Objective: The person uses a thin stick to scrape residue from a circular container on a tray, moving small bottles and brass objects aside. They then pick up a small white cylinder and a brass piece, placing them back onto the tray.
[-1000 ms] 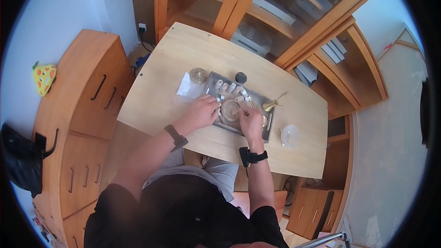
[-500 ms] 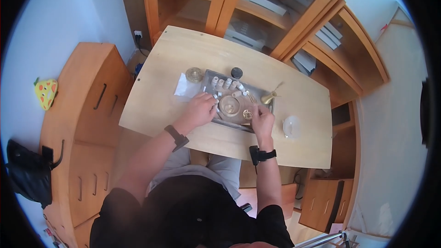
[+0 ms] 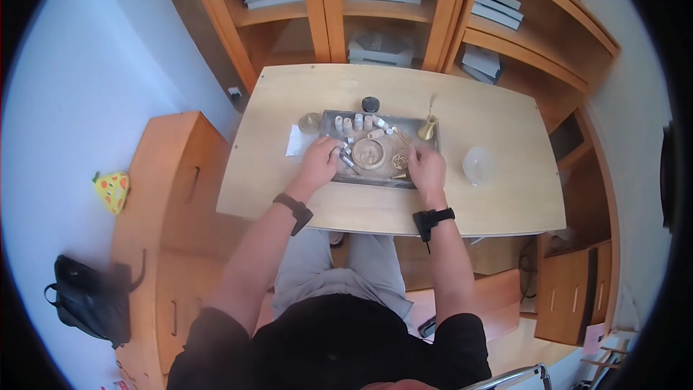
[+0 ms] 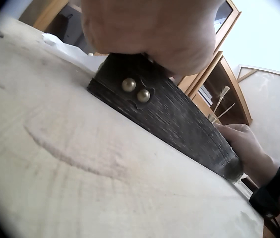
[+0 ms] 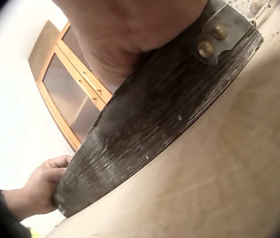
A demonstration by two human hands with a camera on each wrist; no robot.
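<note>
In the head view, a dark rectangular tray point(image 3: 390, 183) holds a round brass-coloured bowl point(image 3: 369, 154), several small pale cylinders, and a round openwork piece point(image 3: 400, 162). My left hand point(image 3: 319, 164) lies over the tray's left end, its bent fingers beside small silvery pieces point(image 3: 348, 161). At the right end my right hand point(image 3: 428, 170) has thumb and fingers close together, near a thin brass-coloured tool point(image 3: 401, 137). Whether either hand pinches anything is hidden. Both wrist views show the tray's dark, studded side point(image 4: 179, 121) point(image 5: 150, 114) below the near hand.
A brass vase point(image 3: 427, 128) with a thin stem stands at the tray's back right. A black round container point(image 3: 370, 104) is behind the tray, a clear bowl point(image 3: 477, 166) to its right, and a round lidded piece point(image 3: 310, 123) and white paper point(image 3: 295, 141) to its left.
My right hand has moved from over the bowl to the tray's right end, uncovering the openwork piece. My left hand stays at the left end. The head view has turned.
</note>
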